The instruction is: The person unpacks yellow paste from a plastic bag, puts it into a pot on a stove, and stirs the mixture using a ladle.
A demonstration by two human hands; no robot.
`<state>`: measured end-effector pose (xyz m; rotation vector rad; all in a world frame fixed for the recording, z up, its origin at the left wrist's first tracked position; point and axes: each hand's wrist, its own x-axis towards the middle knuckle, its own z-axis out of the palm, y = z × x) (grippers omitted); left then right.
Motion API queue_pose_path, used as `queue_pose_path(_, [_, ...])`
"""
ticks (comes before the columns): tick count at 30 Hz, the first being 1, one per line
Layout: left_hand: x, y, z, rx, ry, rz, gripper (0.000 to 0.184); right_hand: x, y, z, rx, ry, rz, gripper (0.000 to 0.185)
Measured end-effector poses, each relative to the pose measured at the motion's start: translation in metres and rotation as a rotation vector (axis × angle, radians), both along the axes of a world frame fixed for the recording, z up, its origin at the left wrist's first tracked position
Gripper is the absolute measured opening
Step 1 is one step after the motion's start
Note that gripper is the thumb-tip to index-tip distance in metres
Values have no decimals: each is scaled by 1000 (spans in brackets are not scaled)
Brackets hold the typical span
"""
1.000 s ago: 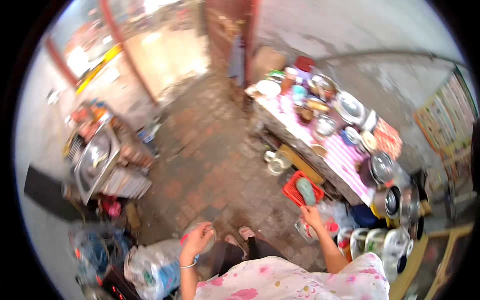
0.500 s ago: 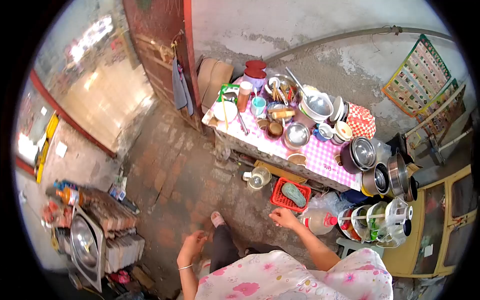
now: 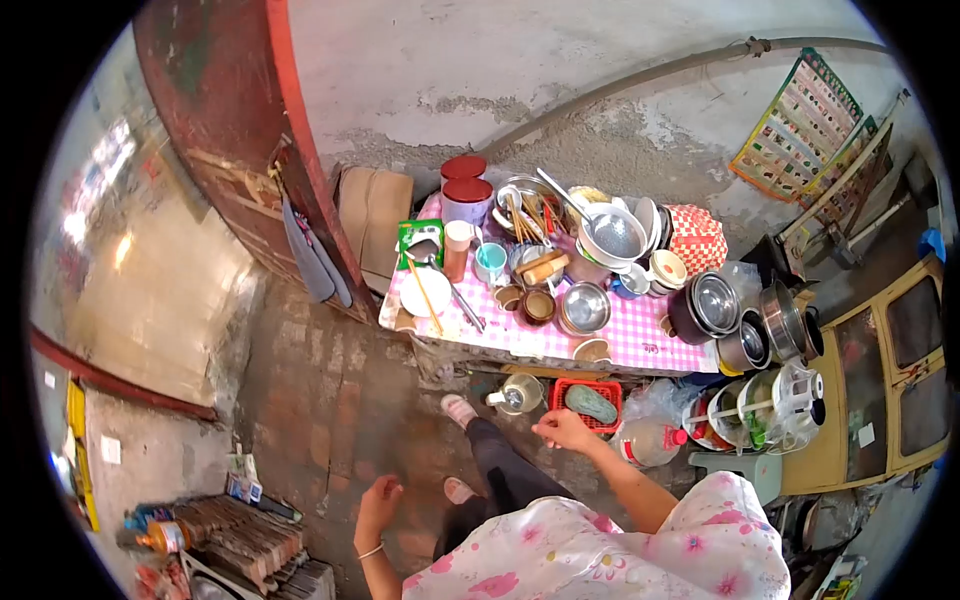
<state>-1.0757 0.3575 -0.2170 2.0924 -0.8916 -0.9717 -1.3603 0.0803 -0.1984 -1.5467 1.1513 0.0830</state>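
My left hand (image 3: pixel 378 506) hangs over the brick floor, with a bracelet at the wrist. Its fingers are loosely bent and somewhat apart, with nothing in them. Farther right, my right hand (image 3: pixel 565 430) is held in the air with its fingers curled together, and nothing shows in it. In view it lies just in front of a red plastic basket (image 3: pixel 608 424) with a green, melon-like vegetable (image 3: pixel 590 404) inside. A large clear bottle with a red cap (image 3: pixel 648 442) appears beside my right forearm. Behind the hand, a clear jug (image 3: pixel 520 394) rests on the floor.
A table with a pink checked cloth (image 3: pixel 640 342) carries bowls, pots, jars and utensils. At right are a tiered rack (image 3: pixel 742 412) and a yellow cabinet (image 3: pixel 800 474). A red-framed door (image 3: pixel 215 120) stands at upper left. Stacked bricks (image 3: pixel 235 538) lie at lower left.
The view has turned and come nearer the table; the door and floor items shift in frame. A second foot now shows. Both hands remain raised in front of me, with nothing visibly picked up.
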Motion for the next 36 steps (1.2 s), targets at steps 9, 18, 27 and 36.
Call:
queue_pose_path(9, [88, -88, 10, 240, 26, -13, 28, 122, -212, -36, -275, -358, -327, 19])
queue_pose_path(18, [128, -179, 36, 235, 104, 157, 30, 281, -407, -15, -834, -234, -201, 46])
queue_pose_path(27, [139, -199, 42, 382, 10, 82, 32, 406, -512, -15, -926, 179, 182, 75])
queue_pose_path(36, [134, -223, 43, 359, 88, 260, 31, 456, -533, -37, -893, 709, 633, 99])
